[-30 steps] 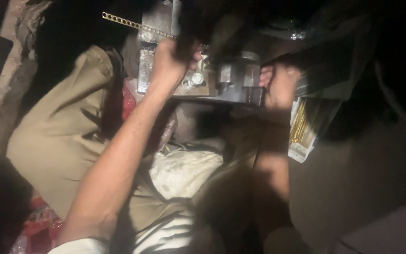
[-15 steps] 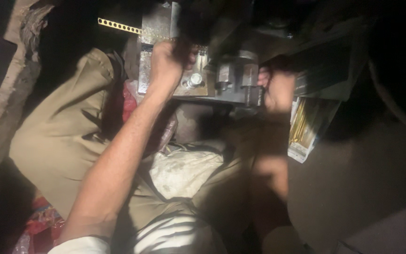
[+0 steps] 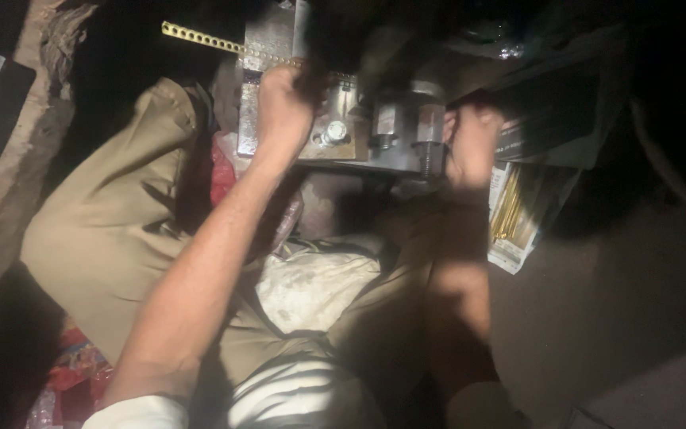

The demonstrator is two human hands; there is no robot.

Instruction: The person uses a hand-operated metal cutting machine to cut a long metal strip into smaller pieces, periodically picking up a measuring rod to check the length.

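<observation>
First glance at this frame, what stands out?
The lit metal press at top centre, bolts showing, with the left hand on its front and the right hand at its right side. A perforated brass strip runs out to its upper left. Brass rods lie in a pack at right.

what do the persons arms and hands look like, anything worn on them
Both forearms are bare, with no gloves, watch or rings visible on the left hand or the right hand. A white sleeve, pushed up near the elbow, shows on the left arm. The right arm sits in shadow, so its sleeve cannot be made out.
</observation>
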